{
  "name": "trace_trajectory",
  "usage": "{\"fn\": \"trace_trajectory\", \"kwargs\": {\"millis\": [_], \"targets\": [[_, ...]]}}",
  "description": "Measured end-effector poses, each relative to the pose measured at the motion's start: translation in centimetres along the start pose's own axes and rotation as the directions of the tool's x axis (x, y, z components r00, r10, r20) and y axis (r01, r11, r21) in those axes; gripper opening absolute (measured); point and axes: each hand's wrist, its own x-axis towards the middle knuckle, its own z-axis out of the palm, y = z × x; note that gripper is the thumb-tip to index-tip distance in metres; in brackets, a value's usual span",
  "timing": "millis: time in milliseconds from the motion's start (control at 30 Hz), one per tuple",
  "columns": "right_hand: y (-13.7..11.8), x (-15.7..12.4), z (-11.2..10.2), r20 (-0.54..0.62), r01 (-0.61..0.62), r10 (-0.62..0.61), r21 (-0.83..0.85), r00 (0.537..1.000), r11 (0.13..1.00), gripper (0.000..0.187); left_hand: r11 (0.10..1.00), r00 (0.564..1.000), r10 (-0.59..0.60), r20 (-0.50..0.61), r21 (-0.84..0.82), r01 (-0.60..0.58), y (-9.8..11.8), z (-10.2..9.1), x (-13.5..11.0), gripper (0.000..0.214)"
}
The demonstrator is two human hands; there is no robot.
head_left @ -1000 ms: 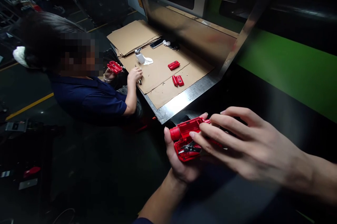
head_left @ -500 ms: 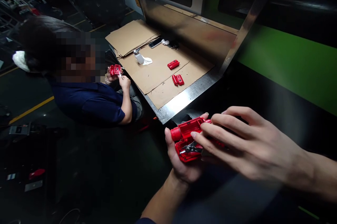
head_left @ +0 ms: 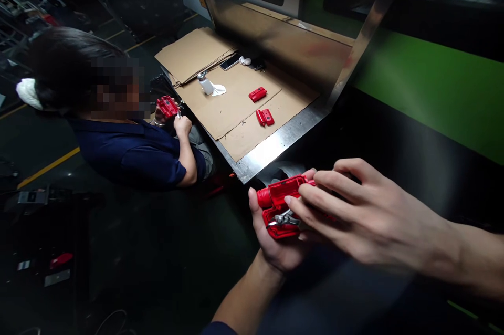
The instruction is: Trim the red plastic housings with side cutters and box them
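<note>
Below the table (head_left: 275,147) corner, the left hand (head_left: 275,248) grasps the red housing (head_left: 280,197), likely light and stiff, by its body; the right hand (head_left: 362,214) probably pinches nippers (head_left: 284,218).

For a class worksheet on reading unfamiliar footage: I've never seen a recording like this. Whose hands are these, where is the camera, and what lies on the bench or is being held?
There is no machine here. One camera sits on a person's head, looking forward and down at their own bare hands. The left hand grips a red plastic housing. The right hand lays its fingers on it, over a small metal piece too unclear to name. Beyond is a steel bench covered with cardboard sheets. On them lie a red part, a second red part, a white bottle and a phone. A seated co-worker in a dark blue shirt holds a red piece.
</note>
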Motion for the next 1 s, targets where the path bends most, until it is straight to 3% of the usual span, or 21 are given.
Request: {"fn": "trace_trajectory", "kwargs": {"millis": [333, 400, 467, 533, 600, 700, 800, 867, 933, 1000], "targets": [[0.1, -0.1, 0.0, 0.068, 0.032, -0.035, 0.04, 0.997, 0.999, 0.026, 0.988, 0.994, -0.08, -0.073, 0.126, 0.089, -0.6, -0.6, 0.1, 0.085], [0.3, -1.1, 0.0, 0.077, -0.005, 0.003, 0.026, 0.997, 1.0, 0.028, 0.991, 0.998, -0.037, -0.059, 0.129, 0.045, -0.6, -0.7, 0.2, 0.081], [0.1, -2.3, 0.2, 0.074, -0.131, 0.126, 0.066, 0.989, 0.989, 0.046, 0.987, 0.997, 0.067, -0.024, 0.151, -0.063, -0.8, -0.8, 0.4, 0.077], [-0.5, -3.2, 0.6, 0.025, -0.313, 0.317, 0.24, 0.948, 0.919, 0.063, 0.958, 0.977, 0.214, 0.01, 0.193, -0.212, -1.1, -0.9, 0.7, 0.072], [-1.7, -3.5, 1.4, -0.035, -0.421, 0.498, 0.485, 0.867, 0.767, 0.062, 0.907, 0.937, 0.347, 0.038, 0.242, -0.345, -1.6, -0.9, 1.0, 0.068], [-3.7, -3.1, 3.0, -0.06, -0.421, 0.65, 0.716, 0.758, 0.557, 0.038, 0.838, 0.897, 0.438, 0.057, 0.336, -0.431, -2.1, -1.4, 1.3, 0.07], [-4.9, -2.7, 4.5, 0.011, -0.383, 0.694, 0.84, 0.72, 0.384, 0.007, 0.776, 0.894, 0.436, 0.105, 0.459, -0.432, -2.3, -2.1, 1.5, 0.085], [-5.4, -2.8, 4.9, 0.083, -0.371, 0.696, 0.887, 0.713, 0.275, 0.008, 0.736, 0.899, 0.407, 0.164, 0.524, -0.429, -2.4, -2.6, 1.5, 0.093], [-5.7, -2.8, 5.0, 0.076, -0.352, 0.695, 0.898, 0.715, 0.265, 0.012, 0.717, 0.899, 0.39, 0.198, 0.547, -0.431, -2.6, -2.9, 1.6, 0.095], [-6.0, -2.6, 5.0, -0.022, -0.311, 0.705, 0.887, 0.709, 0.341, 0.01, 0.733, 0.903, 0.381, 0.201, 0.529, -0.427, -2.9, -2.9, 1.6, 0.094]]}}
